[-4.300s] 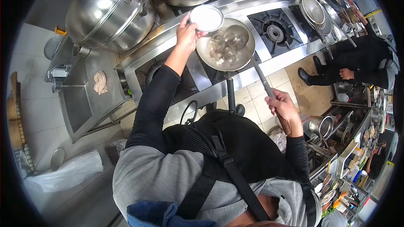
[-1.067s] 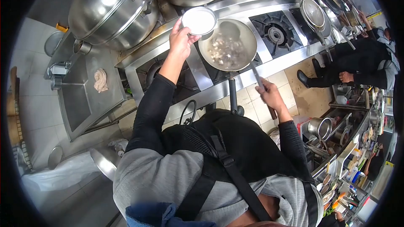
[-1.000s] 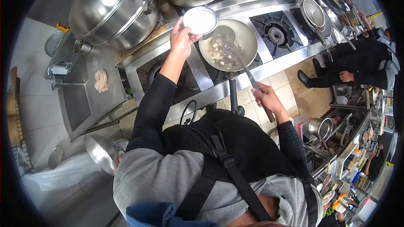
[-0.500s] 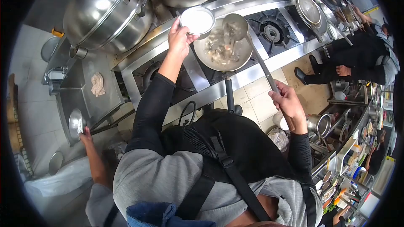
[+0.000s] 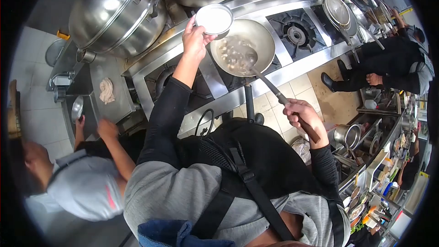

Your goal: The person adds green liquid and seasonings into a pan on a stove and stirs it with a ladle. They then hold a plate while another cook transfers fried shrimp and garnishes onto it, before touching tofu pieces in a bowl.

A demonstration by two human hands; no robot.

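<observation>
Ladle [image 5: 270, 87] slants forward-left from right hand [image 5: 305, 115] (scoop [image 5: 250, 56] in pan [image 5: 261, 32]).

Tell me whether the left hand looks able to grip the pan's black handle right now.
Probably not as things stand: the left hand holds a bowl, which would likely have to be put down first. The black handle itself looks uncovered.

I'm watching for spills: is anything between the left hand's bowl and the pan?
Nothing visible does: the bowl in the left hand overlaps the edge of the pan in this view; the ladle lies lower in the picture.
</observation>
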